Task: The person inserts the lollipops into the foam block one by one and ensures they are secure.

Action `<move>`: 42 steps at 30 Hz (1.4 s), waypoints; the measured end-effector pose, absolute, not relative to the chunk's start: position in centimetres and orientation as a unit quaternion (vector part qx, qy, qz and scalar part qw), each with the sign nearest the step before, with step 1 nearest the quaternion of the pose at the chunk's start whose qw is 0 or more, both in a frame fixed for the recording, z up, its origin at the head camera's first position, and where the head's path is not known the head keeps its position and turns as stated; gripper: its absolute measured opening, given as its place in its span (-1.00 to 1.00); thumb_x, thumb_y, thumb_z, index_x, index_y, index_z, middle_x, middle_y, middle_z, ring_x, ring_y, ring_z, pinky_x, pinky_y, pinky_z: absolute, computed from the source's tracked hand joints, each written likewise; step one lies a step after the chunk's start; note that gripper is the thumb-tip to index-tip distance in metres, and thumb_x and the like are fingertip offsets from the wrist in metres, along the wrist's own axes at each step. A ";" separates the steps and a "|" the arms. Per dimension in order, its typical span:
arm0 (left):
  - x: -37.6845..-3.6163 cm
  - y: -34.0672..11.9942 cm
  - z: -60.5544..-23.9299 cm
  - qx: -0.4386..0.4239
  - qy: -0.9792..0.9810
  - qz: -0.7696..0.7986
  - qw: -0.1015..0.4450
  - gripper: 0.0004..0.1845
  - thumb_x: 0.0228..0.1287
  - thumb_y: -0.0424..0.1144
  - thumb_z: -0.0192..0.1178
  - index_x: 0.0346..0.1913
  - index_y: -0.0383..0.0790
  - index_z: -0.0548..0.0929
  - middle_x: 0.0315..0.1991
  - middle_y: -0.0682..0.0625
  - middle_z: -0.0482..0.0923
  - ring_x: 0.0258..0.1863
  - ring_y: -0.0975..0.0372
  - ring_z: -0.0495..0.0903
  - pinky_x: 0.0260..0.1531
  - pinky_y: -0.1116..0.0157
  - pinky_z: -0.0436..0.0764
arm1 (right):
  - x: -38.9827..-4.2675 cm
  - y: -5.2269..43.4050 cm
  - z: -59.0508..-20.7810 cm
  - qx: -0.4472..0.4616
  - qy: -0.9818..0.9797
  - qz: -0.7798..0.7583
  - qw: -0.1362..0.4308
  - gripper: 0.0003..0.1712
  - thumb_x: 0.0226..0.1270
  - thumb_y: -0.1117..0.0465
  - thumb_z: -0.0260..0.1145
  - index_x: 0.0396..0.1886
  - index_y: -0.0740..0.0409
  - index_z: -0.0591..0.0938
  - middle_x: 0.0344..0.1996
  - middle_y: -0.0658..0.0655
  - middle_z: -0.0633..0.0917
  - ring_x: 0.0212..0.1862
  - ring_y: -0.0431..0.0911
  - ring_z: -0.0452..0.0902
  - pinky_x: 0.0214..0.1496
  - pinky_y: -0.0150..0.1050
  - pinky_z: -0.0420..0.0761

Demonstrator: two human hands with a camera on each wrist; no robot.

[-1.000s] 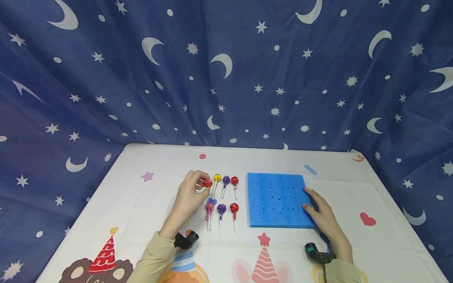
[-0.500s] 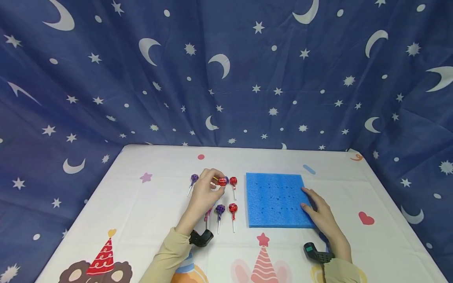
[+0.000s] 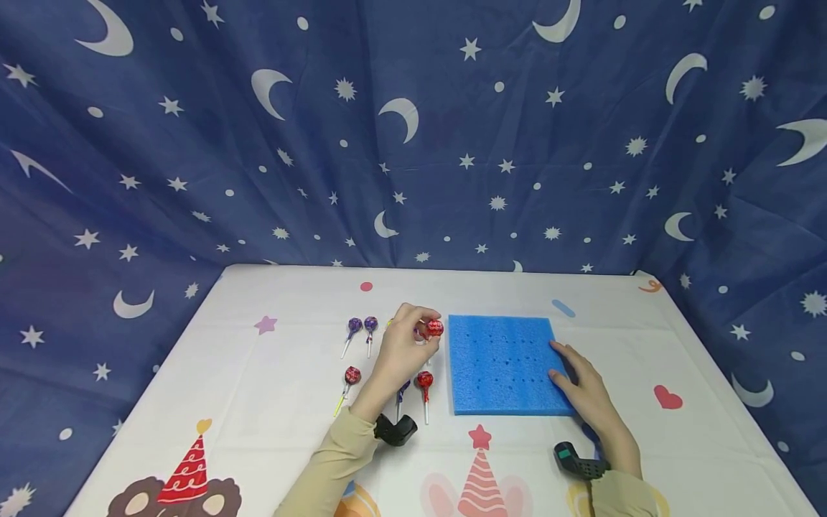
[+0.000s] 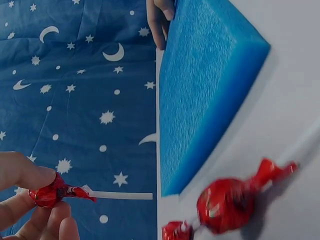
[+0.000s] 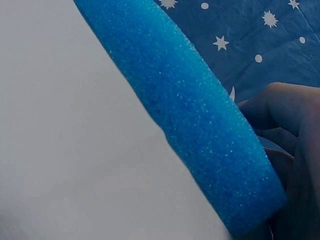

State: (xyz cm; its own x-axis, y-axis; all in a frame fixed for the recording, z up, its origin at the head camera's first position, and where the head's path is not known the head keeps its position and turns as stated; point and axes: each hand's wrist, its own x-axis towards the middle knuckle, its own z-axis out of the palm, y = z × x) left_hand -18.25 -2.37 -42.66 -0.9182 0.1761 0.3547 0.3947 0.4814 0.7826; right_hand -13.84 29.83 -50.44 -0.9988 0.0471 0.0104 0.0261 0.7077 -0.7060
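Observation:
In the head view, my left hand (image 3: 405, 346) is over the right part of the lollipop rows. Its thumb and fingertips pinch a red-wrapped lollipop (image 3: 435, 328) by the candy end. In the left wrist view, the white stick (image 4: 122, 195) of that lollipop points away from the fingers. A blue foam block (image 3: 504, 366) dotted with small holes lies just right of this hand. My right hand (image 3: 589, 388) rests at the block's right edge, index finger and thumb spread apart on it; its other fingers are largely hidden.
Two purple lollipops (image 3: 370, 324) lie at the left of the back row. Nearer are a red lollipop with a yellow-green stick (image 3: 352, 375) and another red lollipop (image 3: 424, 380). My left arm partly covers others. A dark blue star-patterned curtain (image 3: 452, 143) hangs behind the white table (image 3: 258, 388).
My left hand has moved right with the red lollipop, from the left of the back row toward the foam block, uncovering lollipops behind it. The right hand and block keep their place.

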 end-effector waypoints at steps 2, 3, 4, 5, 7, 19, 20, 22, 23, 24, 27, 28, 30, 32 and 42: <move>-18.3 -1.9 -42.7 -0.167 -0.851 -0.488 0.101 -0.67 0.02 -0.47 0.32 -0.08 -0.21 0.64 -0.20 -0.07 0.49 -0.30 0.13 0.58 -0.27 0.34 0.60 | -13.8 29.8 -50.4 -0.019 -0.924 0.381 0.014 -0.31 0.41 0.06 0.13 0.47 0.04 0.20 0.48 0.41 0.06 0.47 0.42 -0.12 0.33 0.51 -0.09; -18.3 -1.7 -42.7 -0.167 -0.850 -0.490 0.096 -0.68 0.03 -0.46 0.32 -0.09 -0.21 0.64 -0.19 -0.07 0.49 -0.30 0.11 0.58 -0.27 0.34 0.60 | -13.8 29.8 -50.4 -0.019 -0.924 0.381 0.014 -0.32 0.41 0.06 0.13 0.47 0.04 0.20 0.48 0.41 0.06 0.47 0.42 -0.12 0.33 0.51 -0.09; -18.3 -1.4 -42.7 -0.168 -0.848 -0.495 0.090 -0.68 0.03 -0.46 0.32 -0.09 -0.21 0.64 -0.18 -0.08 0.49 -0.28 0.09 0.58 -0.26 0.32 0.61 | -13.9 29.8 -50.4 -0.020 -0.925 0.380 0.014 -0.31 0.41 0.05 0.13 0.47 0.04 0.20 0.48 0.41 0.06 0.47 0.42 -0.12 0.33 0.50 -0.09; -18.4 -1.2 -42.7 -0.169 -0.846 -0.498 0.085 -0.69 0.04 -0.46 0.32 -0.09 -0.21 0.63 -0.17 -0.08 0.49 -0.27 0.08 0.59 -0.25 0.32 0.62 | -13.8 29.8 -50.4 -0.020 -0.925 0.380 0.014 -0.31 0.41 0.05 0.13 0.47 0.04 0.20 0.48 0.41 0.06 0.47 0.42 -0.12 0.33 0.50 -0.09; -18.4 -0.8 -42.6 -0.174 -0.844 -0.500 0.081 -0.70 0.05 -0.44 0.32 -0.10 -0.21 0.63 -0.16 -0.08 0.49 -0.26 0.08 0.60 -0.23 0.31 0.63 | -13.8 29.8 -50.4 -0.021 -0.925 0.379 0.013 -0.31 0.41 0.05 0.13 0.47 0.04 0.20 0.48 0.41 0.06 0.47 0.42 -0.12 0.34 0.50 -0.09; -18.9 1.7 -42.8 -0.203 -0.834 -0.510 0.059 -0.71 0.10 -0.38 0.34 -0.08 -0.19 0.61 -0.12 -0.09 0.55 -0.21 0.10 0.62 -0.14 0.28 0.66 | -13.7 29.8 -50.2 -0.022 -0.923 0.384 0.014 -0.31 0.40 0.06 0.14 0.47 0.03 0.20 0.48 0.41 0.06 0.47 0.42 -0.12 0.33 0.50 -0.08; -18.9 2.0 -42.8 -0.204 -0.835 -0.508 0.059 -0.70 0.10 -0.38 0.34 -0.07 -0.18 0.61 -0.12 -0.08 0.56 -0.22 0.11 0.61 -0.15 0.29 0.66 | -13.7 29.8 -50.2 -0.021 -0.923 0.384 0.015 -0.32 0.40 0.07 0.14 0.47 0.04 0.21 0.48 0.41 0.06 0.47 0.42 -0.11 0.34 0.50 -0.08; -19.0 2.5 -42.8 -0.208 -0.835 -0.505 0.063 -0.70 0.10 -0.37 0.34 -0.07 -0.18 0.61 -0.11 -0.07 0.57 -0.24 0.16 0.60 -0.17 0.30 0.66 | -13.7 29.8 -50.3 -0.020 -0.923 0.383 0.017 -0.32 0.40 0.07 0.14 0.47 0.05 0.21 0.48 0.41 0.07 0.47 0.42 -0.11 0.34 0.50 -0.08; -19.1 2.7 -42.8 -0.211 -0.835 -0.503 0.065 -0.71 0.10 -0.37 0.34 -0.08 -0.18 0.62 -0.12 -0.07 0.57 -0.25 0.17 0.60 -0.18 0.31 0.65 | -13.7 29.8 -50.3 -0.019 -0.923 0.383 0.017 -0.32 0.40 0.07 0.13 0.47 0.05 0.21 0.48 0.42 0.06 0.47 0.42 -0.11 0.34 0.50 -0.08; -19.2 3.0 -42.9 -0.213 -0.835 -0.503 0.066 -0.71 0.10 -0.37 0.35 -0.08 -0.18 0.62 -0.12 -0.07 0.57 -0.26 0.18 0.60 -0.19 0.32 0.65 | -13.7 29.8 -50.3 -0.019 -0.924 0.383 0.017 -0.32 0.40 0.07 0.13 0.47 0.05 0.21 0.48 0.42 0.06 0.47 0.42 -0.11 0.34 0.50 -0.08; -19.5 3.8 -42.9 -0.219 -0.833 -0.504 0.067 -0.71 0.10 -0.36 0.35 -0.08 -0.18 0.62 -0.11 -0.07 0.57 -0.27 0.19 0.60 -0.20 0.36 0.63 | -13.7 29.8 -50.3 -0.020 -0.924 0.382 0.015 -0.32 0.40 0.07 0.13 0.47 0.05 0.20 0.48 0.41 0.06 0.47 0.42 -0.12 0.34 0.50 -0.10; -19.6 4.1 -42.9 -0.220 -0.832 -0.506 0.065 -0.71 0.11 -0.36 0.35 -0.07 -0.18 0.62 -0.11 -0.06 0.57 -0.27 0.19 0.59 -0.20 0.37 0.63 | -13.7 29.8 -50.4 -0.021 -0.924 0.382 0.014 -0.32 0.41 0.07 0.13 0.47 0.04 0.20 0.48 0.41 0.05 0.47 0.42 -0.13 0.34 0.50 -0.10; -19.7 4.7 -42.9 -0.221 -0.830 -0.509 0.062 -0.71 0.11 -0.35 0.35 -0.07 -0.18 0.62 -0.11 -0.06 0.57 -0.26 0.19 0.59 -0.20 0.38 0.62 | -13.7 29.8 -50.4 -0.023 -0.923 0.383 0.010 -0.32 0.41 0.06 0.12 0.48 0.03 0.19 0.48 0.41 0.05 0.48 0.41 -0.14 0.34 0.50 -0.11; -19.7 5.3 -42.9 -0.223 -0.827 -0.513 0.059 -0.71 0.11 -0.36 0.35 -0.07 -0.18 0.62 -0.12 -0.07 0.57 -0.26 0.15 0.59 -0.21 0.39 0.62 | -13.7 29.8 -50.4 -0.025 -0.923 0.383 0.008 -0.32 0.42 0.06 0.12 0.48 0.02 0.19 0.49 0.40 0.05 0.48 0.41 -0.14 0.34 0.50 -0.11; -20.3 7.5 -43.2 -0.226 -0.825 -0.514 0.066 -0.72 0.10 -0.34 0.35 -0.08 -0.15 0.63 -0.13 -0.03 0.57 -0.29 0.24 0.59 -0.28 0.54 0.55 | -13.7 29.8 -50.3 -0.029 -0.923 0.384 0.002 -0.31 0.42 0.06 0.12 0.49 0.01 0.18 0.49 0.40 0.04 0.48 0.40 -0.15 0.35 0.49 -0.11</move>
